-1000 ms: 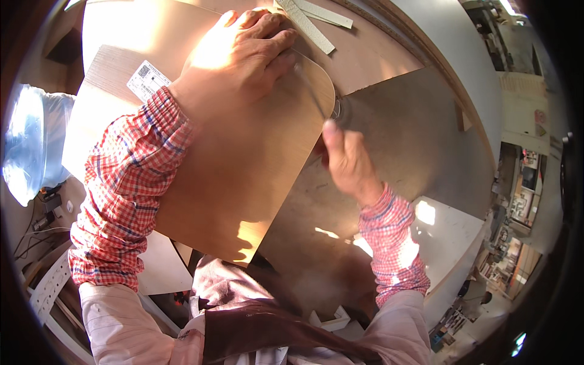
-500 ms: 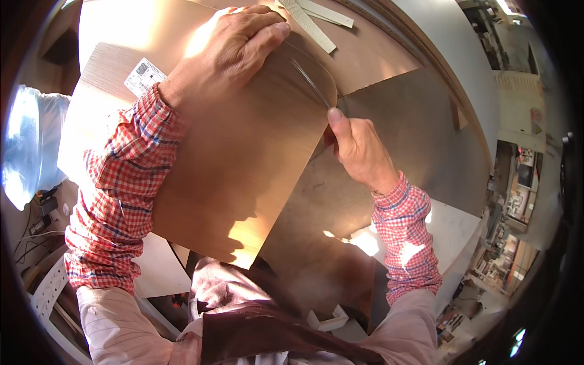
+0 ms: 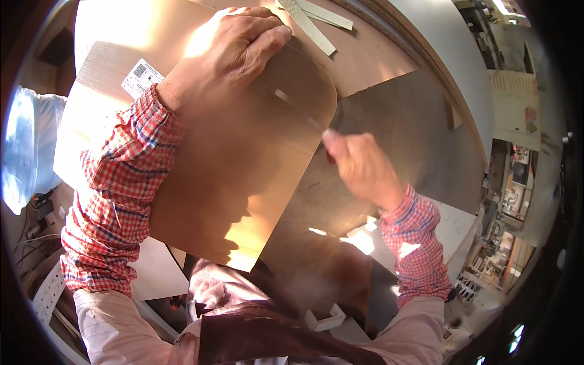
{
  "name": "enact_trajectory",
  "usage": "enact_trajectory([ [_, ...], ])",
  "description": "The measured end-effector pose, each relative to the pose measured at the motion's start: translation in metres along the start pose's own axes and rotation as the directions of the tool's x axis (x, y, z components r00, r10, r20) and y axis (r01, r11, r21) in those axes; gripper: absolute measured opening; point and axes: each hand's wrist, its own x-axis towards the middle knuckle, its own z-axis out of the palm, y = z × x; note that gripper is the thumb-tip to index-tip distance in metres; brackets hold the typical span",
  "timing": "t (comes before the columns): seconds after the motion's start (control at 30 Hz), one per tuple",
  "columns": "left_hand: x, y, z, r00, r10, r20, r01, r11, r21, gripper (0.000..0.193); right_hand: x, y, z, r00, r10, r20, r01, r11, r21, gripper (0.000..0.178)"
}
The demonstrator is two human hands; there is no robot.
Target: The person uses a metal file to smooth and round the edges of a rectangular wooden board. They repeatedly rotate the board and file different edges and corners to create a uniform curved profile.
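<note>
A brown wood-grain panel (image 3: 225,158) with a rounded corner lies in front of me, tilted across the view. My left hand (image 3: 237,55) is closed at its far edge, thumb on the top face and fingertips hidden over the edge. At the panel's right edge, my right hand (image 3: 362,164) is closed around a slim metal tool, possibly a file (image 3: 296,109). Motion smears the tool, whose shaft points up and left over the panel near the rounded corner. Its handle is hidden in my fist.
Pale strips (image 3: 309,27) lie beyond the panel. A labelled board (image 3: 109,67) is under my left wrist. On the right is a dark grey-brown sheet (image 3: 420,128) with a white piece (image 3: 426,231) nearer me. A clear plastic bag (image 3: 33,146) hangs at left.
My right hand has moved down and slightly right, drawing the metal tool back toward me, and now blurs. My left hand and the panel stay nearly in place.
</note>
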Motion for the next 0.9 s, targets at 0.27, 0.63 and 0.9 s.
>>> enact_trajectory([
  [0.27, 0.013, 0.002, -0.013, 0.997, 0.033, 0.070, -0.032, 0.999, -0.021, 0.027, -0.020, -0.008, 0.024, 1.000, -0.028, 0.014, 0.025, 0.983, 0.184, 0.066],
  [0.63, 0.009, 0.000, -0.014, 0.997, 0.050, 0.062, -0.052, 0.998, 0.022, 0.028, -0.014, -0.008, 0.035, 0.990, 0.137, 0.006, -0.131, 0.929, 0.345, 0.063],
  [0.9, 0.007, -0.004, -0.010, 0.997, 0.044, 0.070, -0.049, 0.997, 0.063, 0.030, -0.008, -0.007, 0.028, 0.997, 0.075, -0.032, -0.062, 0.949, 0.309, 0.061],
])
